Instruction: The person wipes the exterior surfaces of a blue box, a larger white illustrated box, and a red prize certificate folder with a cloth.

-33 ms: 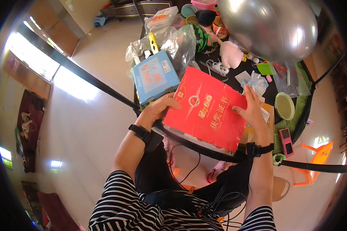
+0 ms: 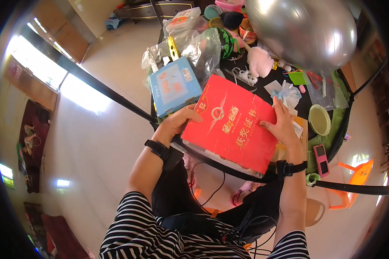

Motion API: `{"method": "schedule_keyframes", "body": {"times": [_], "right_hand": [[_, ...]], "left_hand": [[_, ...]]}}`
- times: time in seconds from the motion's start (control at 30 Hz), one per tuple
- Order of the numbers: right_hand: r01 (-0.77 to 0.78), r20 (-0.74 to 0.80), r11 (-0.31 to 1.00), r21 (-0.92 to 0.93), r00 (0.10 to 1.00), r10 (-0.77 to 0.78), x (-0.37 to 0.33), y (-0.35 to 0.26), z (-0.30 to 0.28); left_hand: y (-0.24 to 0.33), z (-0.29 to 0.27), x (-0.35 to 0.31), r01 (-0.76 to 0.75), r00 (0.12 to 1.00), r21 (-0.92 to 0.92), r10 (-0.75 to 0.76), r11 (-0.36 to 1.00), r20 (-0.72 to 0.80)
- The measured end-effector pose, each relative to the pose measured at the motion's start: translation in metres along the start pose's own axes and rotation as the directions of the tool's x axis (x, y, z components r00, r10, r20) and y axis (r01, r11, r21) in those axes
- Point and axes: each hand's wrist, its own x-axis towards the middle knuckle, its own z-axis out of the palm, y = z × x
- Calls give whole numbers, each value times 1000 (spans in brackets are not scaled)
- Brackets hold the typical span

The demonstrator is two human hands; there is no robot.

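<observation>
A large red folder (image 2: 229, 125) with gold print lies tilted over the near edge of a dark round table (image 2: 339, 129). My left hand (image 2: 179, 121) grips its left edge, thumb on the cover. At the right edge my right hand (image 2: 283, 125) holds it with fingers spread on the cover. Both wrists wear black bands. A light blue box (image 2: 175, 86) sits just beyond my left hand, touching the folder's upper left corner.
A big silver ball (image 2: 302, 30) rests at the table's far side. Clear plastic bags (image 2: 203, 47), a pink plush (image 2: 260, 60), a pale green bowl (image 2: 320, 120) and a pink device (image 2: 320, 159) crowd the table. An orange chair (image 2: 354, 181) stands on the right.
</observation>
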Motion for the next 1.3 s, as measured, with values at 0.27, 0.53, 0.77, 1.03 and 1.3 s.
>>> {"method": "schedule_keyframes", "body": {"times": [0.27, 0.53, 0.77, 1.03, 1.3], "right_hand": [[-364, 621, 879, 308, 777, 104, 8, -20, -15], [-640, 615, 426, 639, 758, 217, 8, -28, -8], [-566, 484, 160, 809, 795, 365, 8, -37, 10], [-413, 254, 219, 884, 817, 517, 6, -27, 11], [-244, 120, 100, 965, 743, 659, 10, 16, -18]], "left_hand": [[-2, -36, -1, 22, 1000, -44, -22, 999, 2], [8, -15, 5, -228, 966, -536, 258, 813, -20], [-13, -13, 11, -331, 940, -268, 341, 905, -10], [-18, -12, 18, -312, 944, -165, 286, 936, -168], [-8, -14, 12, -351, 916, -299, 258, 887, -307]]}}
